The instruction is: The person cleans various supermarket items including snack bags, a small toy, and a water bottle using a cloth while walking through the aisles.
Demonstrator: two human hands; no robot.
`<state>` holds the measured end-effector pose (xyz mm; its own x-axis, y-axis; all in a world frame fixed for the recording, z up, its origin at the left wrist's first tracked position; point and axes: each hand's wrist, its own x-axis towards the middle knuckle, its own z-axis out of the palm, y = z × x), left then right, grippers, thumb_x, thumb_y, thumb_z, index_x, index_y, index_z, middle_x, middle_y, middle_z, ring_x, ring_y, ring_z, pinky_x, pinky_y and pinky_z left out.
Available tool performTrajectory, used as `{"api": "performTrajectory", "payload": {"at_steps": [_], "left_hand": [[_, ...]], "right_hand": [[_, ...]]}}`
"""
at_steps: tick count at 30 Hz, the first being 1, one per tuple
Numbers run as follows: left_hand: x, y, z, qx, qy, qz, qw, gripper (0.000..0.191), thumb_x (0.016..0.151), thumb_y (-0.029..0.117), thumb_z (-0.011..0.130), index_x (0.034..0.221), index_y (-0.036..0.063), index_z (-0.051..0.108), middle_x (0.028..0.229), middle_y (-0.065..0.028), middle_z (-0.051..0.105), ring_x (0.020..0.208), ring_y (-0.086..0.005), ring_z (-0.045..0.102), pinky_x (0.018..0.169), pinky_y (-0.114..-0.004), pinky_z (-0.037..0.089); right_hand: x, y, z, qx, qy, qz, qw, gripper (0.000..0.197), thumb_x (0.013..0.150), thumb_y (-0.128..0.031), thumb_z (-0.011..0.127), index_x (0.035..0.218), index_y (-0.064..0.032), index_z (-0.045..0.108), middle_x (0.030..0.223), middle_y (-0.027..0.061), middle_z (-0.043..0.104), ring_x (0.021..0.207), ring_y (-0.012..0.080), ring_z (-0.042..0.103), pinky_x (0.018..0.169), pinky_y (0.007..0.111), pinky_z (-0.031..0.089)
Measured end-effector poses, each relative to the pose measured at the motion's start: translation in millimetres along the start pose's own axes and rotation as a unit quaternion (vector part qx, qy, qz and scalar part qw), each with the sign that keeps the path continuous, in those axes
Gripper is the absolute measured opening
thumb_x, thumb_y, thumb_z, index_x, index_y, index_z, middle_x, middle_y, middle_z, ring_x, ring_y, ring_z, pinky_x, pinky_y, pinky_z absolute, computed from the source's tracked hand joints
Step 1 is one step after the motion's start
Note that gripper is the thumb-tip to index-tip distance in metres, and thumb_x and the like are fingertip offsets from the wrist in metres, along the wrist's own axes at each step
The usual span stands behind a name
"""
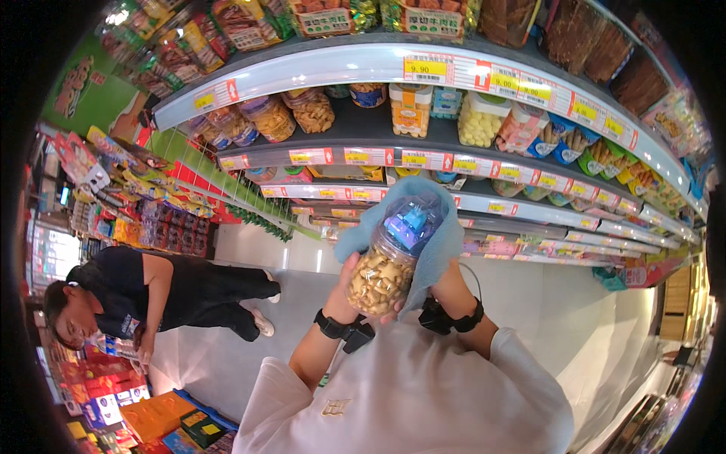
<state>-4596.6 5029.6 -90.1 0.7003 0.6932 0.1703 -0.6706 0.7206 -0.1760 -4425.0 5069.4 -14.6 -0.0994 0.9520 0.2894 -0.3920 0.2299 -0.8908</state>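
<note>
A clear plastic jar (381,278) of small golden snack pieces tilts in front of my chest. Blue and purple items sit inside its domed transparent top. My left hand (342,292) grips the jar's lower side. A light blue cloth (439,244) wraps over the top and right side of the jar. Mostly hidden by that cloth, my right hand (444,279) holds it against the jar. Fingertips show beneath the jar's base. Each wrist wears a black strap with a small device.
Ahead, a shelf (346,133) carries snack jars (272,119), boxes and bags above price-tag rails. A person (130,289) in dark clothes stands at left, near stacked boxed goods (153,417). A wire side rack (227,181) borders the shelving; grey floor tiles (227,363) lie below.
</note>
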Motion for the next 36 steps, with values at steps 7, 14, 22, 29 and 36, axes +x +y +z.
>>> {"api": "performTrajectory", "payload": {"at_steps": [7,14,22,29,36], "left_hand": [[30.7,-16.7,66.7,0.490,0.265,0.160,0.815,0.068,0.079,0.025,0.071,0.135,0.0007,0.040,0.118,-0.0160,0.058,0.101,-0.0231,0.061,0.086,-0.037,0.050],[40.7,-44.4,84.7,0.817,0.248,0.249,0.458,0.063,0.063,0.002,0.061,0.123,0.0005,0.043,0.107,-0.0133,0.058,0.101,-0.0197,0.055,0.090,-0.031,0.043],[16.7,-14.8,67.1,0.507,0.193,0.072,0.837,0.071,0.085,0.034,0.066,0.139,-0.0014,0.035,0.126,-0.0157,0.056,0.106,-0.0261,0.062,0.086,-0.038,0.052],[17.4,2.2,26.9,0.274,0.144,-0.012,0.951,0.054,0.095,0.040,0.052,0.133,0.0030,0.043,0.120,-0.0113,0.060,0.103,-0.0225,0.062,0.084,-0.036,0.053],[38.8,-24.0,25.9,0.671,0.244,0.229,0.662,0.047,0.095,0.037,0.052,0.128,0.0046,0.044,0.114,-0.0049,0.052,0.101,-0.0134,0.052,0.086,-0.026,0.045]], "right_hand": [[-16.1,11.2,-4.4,-0.068,0.125,0.112,0.984,0.037,0.088,-0.017,0.060,0.121,-0.0018,0.049,0.114,0.0076,0.056,0.105,0.0173,0.054,0.090,0.033,0.046],[-23.3,9.8,-10.3,-0.088,0.082,0.113,0.986,0.041,0.079,-0.004,0.068,0.116,-0.0011,0.050,0.106,0.0077,0.059,0.097,0.0178,0.057,0.084,0.032,0.049],[-21.9,-15.2,-11.1,0.102,0.074,0.195,0.973,0.055,0.097,-0.034,0.035,0.144,-0.0070,0.030,0.143,0.0097,0.041,0.127,0.0225,0.044,0.109,0.036,0.035],[-10.3,9.9,-23.1,0.047,0.201,0.234,0.950,0.039,0.092,-0.025,0.055,0.122,0.0007,0.056,0.113,0.0112,0.061,0.104,0.0199,0.058,0.088,0.033,0.048],[-30.8,36.4,-24.7,-0.031,0.215,0.162,0.963,0.042,0.084,-0.015,0.069,0.121,0.0004,0.054,0.114,0.0106,0.060,0.099,0.0194,0.059,0.081,0.032,0.051]]}}
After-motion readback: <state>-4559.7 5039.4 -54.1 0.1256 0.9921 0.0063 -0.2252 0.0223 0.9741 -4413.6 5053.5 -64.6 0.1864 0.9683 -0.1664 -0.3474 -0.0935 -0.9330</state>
